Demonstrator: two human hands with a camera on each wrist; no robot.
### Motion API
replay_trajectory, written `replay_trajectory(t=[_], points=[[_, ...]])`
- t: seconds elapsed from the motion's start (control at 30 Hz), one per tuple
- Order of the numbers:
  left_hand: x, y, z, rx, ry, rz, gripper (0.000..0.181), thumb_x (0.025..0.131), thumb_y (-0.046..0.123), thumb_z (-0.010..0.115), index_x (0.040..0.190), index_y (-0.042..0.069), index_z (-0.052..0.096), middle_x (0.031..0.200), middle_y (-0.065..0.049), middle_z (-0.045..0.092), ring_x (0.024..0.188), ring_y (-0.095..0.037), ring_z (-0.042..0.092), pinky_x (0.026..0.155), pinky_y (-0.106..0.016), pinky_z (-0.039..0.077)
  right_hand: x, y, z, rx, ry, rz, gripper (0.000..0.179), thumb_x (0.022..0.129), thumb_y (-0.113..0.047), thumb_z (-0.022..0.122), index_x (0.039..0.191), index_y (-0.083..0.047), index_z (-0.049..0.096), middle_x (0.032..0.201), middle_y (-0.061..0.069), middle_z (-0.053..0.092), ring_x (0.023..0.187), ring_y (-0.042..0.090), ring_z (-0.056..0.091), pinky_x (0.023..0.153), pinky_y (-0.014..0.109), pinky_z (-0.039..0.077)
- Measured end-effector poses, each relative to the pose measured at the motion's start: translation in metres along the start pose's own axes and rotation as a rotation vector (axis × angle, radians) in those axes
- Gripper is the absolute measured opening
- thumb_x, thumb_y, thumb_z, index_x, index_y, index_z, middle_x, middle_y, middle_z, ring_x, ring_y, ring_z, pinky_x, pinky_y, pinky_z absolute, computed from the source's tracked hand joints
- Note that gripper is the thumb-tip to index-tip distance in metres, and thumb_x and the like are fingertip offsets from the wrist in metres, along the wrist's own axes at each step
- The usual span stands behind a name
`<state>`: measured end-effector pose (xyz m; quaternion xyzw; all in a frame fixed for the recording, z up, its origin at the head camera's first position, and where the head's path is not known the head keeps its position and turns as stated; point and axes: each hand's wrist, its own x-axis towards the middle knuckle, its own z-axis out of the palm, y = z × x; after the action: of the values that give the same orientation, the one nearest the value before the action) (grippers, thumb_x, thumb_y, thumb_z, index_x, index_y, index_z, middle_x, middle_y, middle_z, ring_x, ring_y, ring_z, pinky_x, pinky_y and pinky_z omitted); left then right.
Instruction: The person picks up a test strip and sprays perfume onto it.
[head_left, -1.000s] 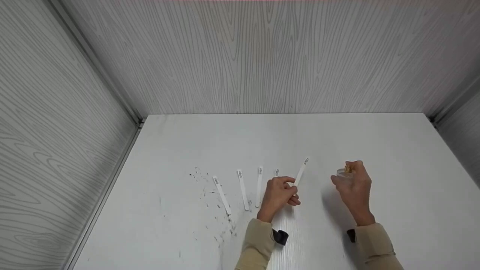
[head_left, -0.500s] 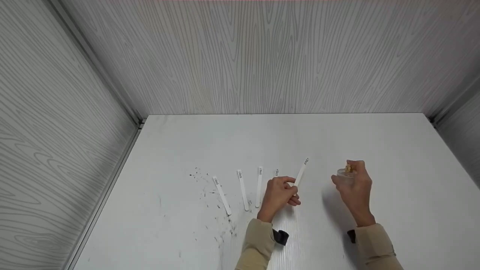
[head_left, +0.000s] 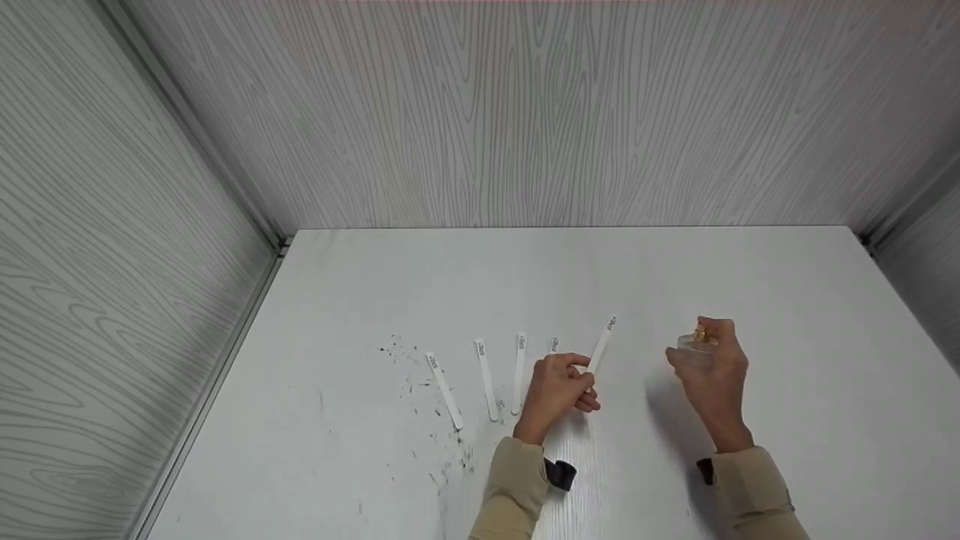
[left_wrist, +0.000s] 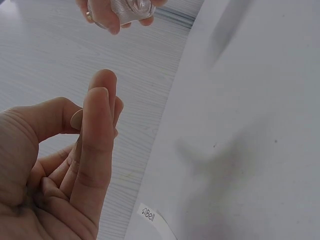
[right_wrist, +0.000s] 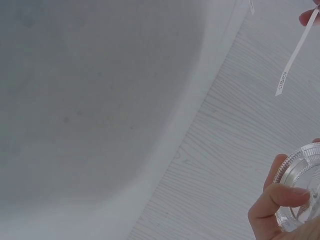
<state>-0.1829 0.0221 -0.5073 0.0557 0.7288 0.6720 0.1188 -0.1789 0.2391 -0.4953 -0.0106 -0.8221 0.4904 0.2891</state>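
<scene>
In the head view my left hand pinches a white paper perfume test strip near its lower end, its printed end tilted up and away. The left wrist view shows just the rounded end of this strip between thumb and fingers. To the right, my right hand grips a clear ribbed glass perfume bottle above the table, a finger at its gold spray top. From the right wrist, the bottle's ribbed glass base shows, with the thumb on it. A gap separates strip and bottle.
Several more printed strips lie fanned out left of the left hand, among them a leftmost strip and one partly covered by that hand. Dark specks mark the white table. Wood-grain panels stand behind and at both sides.
My right hand has shifted slightly to the right with the perfume bottle, and the gold top has turned a little. The left hand and its strip stay in place.
</scene>
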Motion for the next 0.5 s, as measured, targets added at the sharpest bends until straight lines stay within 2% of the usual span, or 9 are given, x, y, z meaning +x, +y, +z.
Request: replay_trajectory(t=[0.1,0.33,0.5], points=[[0.0007,-0.0007,0.0000,0.004,0.000,0.005,0.033,0.090,-0.008,0.059,0.123,-0.011,0.065,0.069,-0.009,0.070,0.059,-0.024,0.073,0.054,-0.028,0.060,0.0004,0.0001,-0.0001,-0.011,0.002,-0.008,0.047,0.076,0.016,0.073,0.119,0.013,0.054,0.114,0.032,0.061,0.096,0.044,0.062,0.066,0.007,0.042],[0.0020,-0.0035,-0.0002,-0.009,-0.010,0.020,0.035,0.090,-0.009,0.059,0.125,-0.013,0.063,0.069,-0.010,0.070,0.058,-0.025,0.073,0.054,-0.028,0.060,-0.0011,0.0021,0.0006,0.054,-0.011,0.002,0.049,0.077,0.017,0.072,0.122,0.014,0.052,0.113,0.033,0.056,0.095,0.049,0.059,0.055,0.007,0.046],[0.0027,-0.0035,0.0000,-0.014,-0.009,0.013,0.035,0.090,-0.008,0.059,0.125,-0.013,0.063,0.069,-0.010,0.070,0.058,-0.025,0.073,0.054,-0.028,0.060,-0.0013,0.0020,0.0006,0.022,-0.016,0.021,0.048,0.076,0.017,0.071,0.120,0.013,0.052,0.115,0.034,0.057,0.093,0.045,0.061,0.057,0.006,0.045]])
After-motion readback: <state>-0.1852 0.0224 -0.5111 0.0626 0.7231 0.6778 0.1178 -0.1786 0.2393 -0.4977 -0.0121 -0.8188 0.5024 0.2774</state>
